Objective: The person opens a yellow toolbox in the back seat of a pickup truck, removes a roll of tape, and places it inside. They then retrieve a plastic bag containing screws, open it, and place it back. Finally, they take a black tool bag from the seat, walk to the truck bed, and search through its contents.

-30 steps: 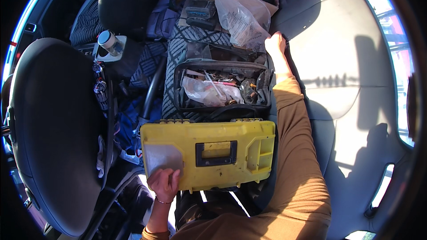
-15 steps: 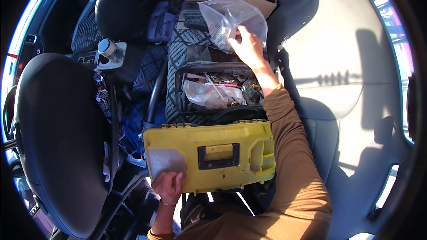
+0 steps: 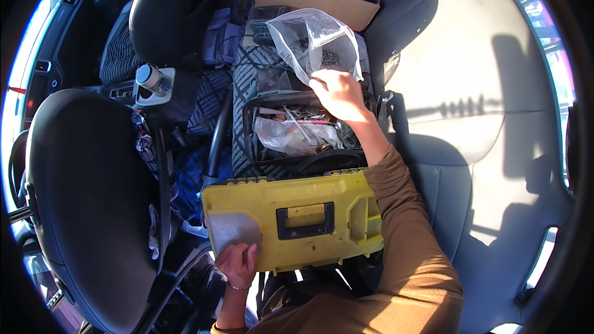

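Gripping a clear plastic bag (image 3: 312, 40) by its lower edge, the right hand (image 3: 339, 94) has fingers closed on the film. The bag hangs above an open black tool bag (image 3: 296, 133) holding 1 crumpled plastic wrap and small parts. Just nearer the person than that tool bag sits a yellow toolbox (image 3: 297, 222), lid shut. The left hand (image 3: 237, 264) rests curled on the toolbox's near left corner. A cardboard box (image 3: 315, 0) lies beyond the tool bag.

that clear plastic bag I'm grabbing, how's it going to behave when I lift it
The clear plastic bag looks thin and crumpled, so probably floppy and sagging. The right hand grips only its lower edge; small contents may shift. It seems light.
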A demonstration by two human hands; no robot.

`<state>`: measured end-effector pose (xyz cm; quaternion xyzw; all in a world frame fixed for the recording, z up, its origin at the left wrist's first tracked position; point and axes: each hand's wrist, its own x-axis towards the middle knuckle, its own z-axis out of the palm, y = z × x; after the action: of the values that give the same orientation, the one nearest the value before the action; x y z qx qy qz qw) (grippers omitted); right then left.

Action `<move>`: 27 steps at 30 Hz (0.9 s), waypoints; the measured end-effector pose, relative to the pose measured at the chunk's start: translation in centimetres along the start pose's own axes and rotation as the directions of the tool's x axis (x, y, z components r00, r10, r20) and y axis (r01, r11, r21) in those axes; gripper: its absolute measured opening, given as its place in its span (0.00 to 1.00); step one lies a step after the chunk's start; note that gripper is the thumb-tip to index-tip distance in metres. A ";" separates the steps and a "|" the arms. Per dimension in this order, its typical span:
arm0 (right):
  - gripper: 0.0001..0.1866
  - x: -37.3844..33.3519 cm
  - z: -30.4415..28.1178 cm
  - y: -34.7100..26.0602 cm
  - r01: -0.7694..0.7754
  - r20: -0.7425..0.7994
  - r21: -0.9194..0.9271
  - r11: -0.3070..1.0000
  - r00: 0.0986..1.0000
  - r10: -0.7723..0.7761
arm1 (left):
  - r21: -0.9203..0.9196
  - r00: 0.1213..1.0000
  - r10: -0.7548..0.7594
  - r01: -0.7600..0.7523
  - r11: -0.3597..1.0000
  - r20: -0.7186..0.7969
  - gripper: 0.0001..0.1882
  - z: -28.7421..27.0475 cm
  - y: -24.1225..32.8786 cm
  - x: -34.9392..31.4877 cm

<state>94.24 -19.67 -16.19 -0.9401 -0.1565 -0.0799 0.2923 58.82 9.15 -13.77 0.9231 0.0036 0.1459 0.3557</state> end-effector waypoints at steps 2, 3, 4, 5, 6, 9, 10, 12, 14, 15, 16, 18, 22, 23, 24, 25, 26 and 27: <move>0.10 0.6 -1.3 0.6 -0.195 -0.220 -0.013 0.981 0.957 0.188 | 0.012 1.000 0.006 -0.006 1.000 0.004 0.11 0.0 0.0 0.0; 0.10 1.3 -2.2 1.5 -0.251 -0.319 -0.059 0.966 0.922 0.220 | 0.015 1.000 0.009 -0.009 1.000 0.004 0.11 -0.1 0.0 0.0; 0.10 1.9 -2.8 2.6 -0.291 -0.393 -0.005 0.957 0.880 0.266 | 0.013 1.000 0.007 -0.007 1.000 0.003 0.11 -0.1 0.1 0.1; 0.10 2.7 -3.5 4.1 -0.308 -0.469 0.048 0.950 0.833 0.293 | 0.010 1.000 0.007 -0.007 1.000 0.003 0.11 -0.1 0.1 0.1; 0.09 3.4 -4.1 5.7 -0.333 -0.471 -0.061 0.941 0.841 0.267 | -0.002 1.000 0.010 -0.010 1.000 -0.001 0.11 0.0 0.1 0.1; 0.13 5.6 -4.5 10.3 -0.517 -0.339 -0.088 0.851 0.819 0.462 | -0.007 1.000 0.014 -0.014 1.000 -0.005 0.11 0.0 0.2 0.2; 0.15 6.4 -4.1 11.5 -0.517 -0.328 -0.181 0.837 0.834 0.444 | -0.006 1.000 0.014 -0.014 1.000 -0.002 0.11 0.0 0.2 0.3; 0.21 8.2 -3.2 13.6 -0.567 -0.215 -0.290 0.771 0.824 0.525 | -0.001 1.000 0.013 -0.013 1.000 0.004 0.11 0.0 0.2 0.3; 0.26 10.1 -1.9 15.7 -0.619 -0.059 -0.342 0.707 0.765 0.641 | 0.011 1.000 0.011 -0.011 1.000 0.014 0.11 -0.1 0.2 0.3; 0.25 10.6 -1.1 16.8 -0.660 -0.062 -0.330 0.675 0.729 0.682 | 0.014 1.000 0.011 -0.011 1.000 0.012 0.11 -0.1 0.1 0.2; 0.24 11.1 -0.1 18.1 -0.698 -0.064 -0.320 0.641 0.691 0.720 | 0.020 1.000 0.011 -0.012 1.000 0.015 0.11 -0.1 0.1 0.2; 0.20 11.7 1.8 21.1 -0.717 -0.015 -0.328 0.616 0.656 0.755 | 0.030 1.000 0.017 -0.017 0.999 0.003 0.10 -0.1 0.1 0.1; 0.20 11.6 5.6 24.8 -0.706 -0.069 -0.286 0.648 0.690 0.721 | 0.044 0.999 0.003 -0.004 0.999 0.034 0.10 -0.2 0.0 0.1; 0.20 11.6 5.7 24.8 -0.720 -0.067 -0.261 0.643 0.678 0.732 | 0.046 0.999 -0.005 0.003 0.999 0.042 0.10 -0.3 0.0 0.1; 0.20 11.2 5.3 24.5 -0.734 -0.065 -0.237 0.636 0.665 0.744 | 0.036 0.999 -0.005 0.003 0.999 0.040 0.10 -0.3 0.0 0.0; 0.20 11.1 4.3 23.9 -0.756 -0.080 -0.201 0.623 0.646 0.759 | 0.043 0.999 -0.009 0.007 0.999 0.044 0.10 -0.3 0.1 0.0; 0.20 11.3 3.4 22.8 -0.722 -0.070 -0.256 0.642 0.677 0.733 | 0.040 0.999 -0.005 0.003 0.999 0.036 0.10 -0.3 0.0 0.0; 0.19 11.6 2.4 21.3 -0.693 -0.075 -0.301 0.655 0.702 0.709 | 0.038 1.000 -0.001 0.000 0.999 0.027 0.11 -0.2 0.0 0.0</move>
<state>112.54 -32.06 -26.52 -0.9624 0.2253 0.0387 0.1469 58.77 9.31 -13.58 0.9316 0.0017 0.1331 0.3383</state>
